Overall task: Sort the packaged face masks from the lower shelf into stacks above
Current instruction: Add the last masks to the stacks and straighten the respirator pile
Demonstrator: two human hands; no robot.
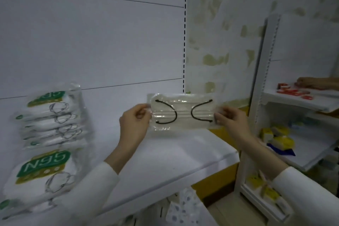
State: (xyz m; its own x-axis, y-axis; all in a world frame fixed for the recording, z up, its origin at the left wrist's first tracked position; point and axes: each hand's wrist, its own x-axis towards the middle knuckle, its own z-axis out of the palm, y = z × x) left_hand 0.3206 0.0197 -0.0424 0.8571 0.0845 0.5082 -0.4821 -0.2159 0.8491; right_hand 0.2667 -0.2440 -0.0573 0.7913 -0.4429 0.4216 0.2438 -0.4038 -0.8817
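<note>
Centre of the frame is taken up by a packaged face mask [182,113], a pale mask with black ear loops sealed in clear plastic. It is held level and flat-on to the camera, in front of the grey back panel [91,42] and above the white shelf board [165,161]. The short edge toward the left of the frame is pinched by the left hand [134,121], with thumb and curled fingers closed on the wrapper. The opposite edge is pinched in the same way by the right hand [231,121]. Both forearms are covered by white sleeves [102,185] entering from the lower edge.

At the left of the frame two stacks of N95 packs are set on the same board, well apart from the held pack. A rear stack [53,121] is placed near the back panel, and a nearer stack [42,176] fills the lower left corner, its top pack printed with a green N95 label.

Below the board's front edge, at lower centre, patterned packs [185,205] are glimpsed on a lower level, too blurred to be read.

At the right of the frame a second shelving unit [266,79] is seen, with red boxes [291,91] on its upper board and yellow boxes [280,137] on the board beneath. Another person's hand [315,82] is laid by the red boxes at the right edge. Leaf-patterned wallpaper [220,24] is shown between the two units
</note>
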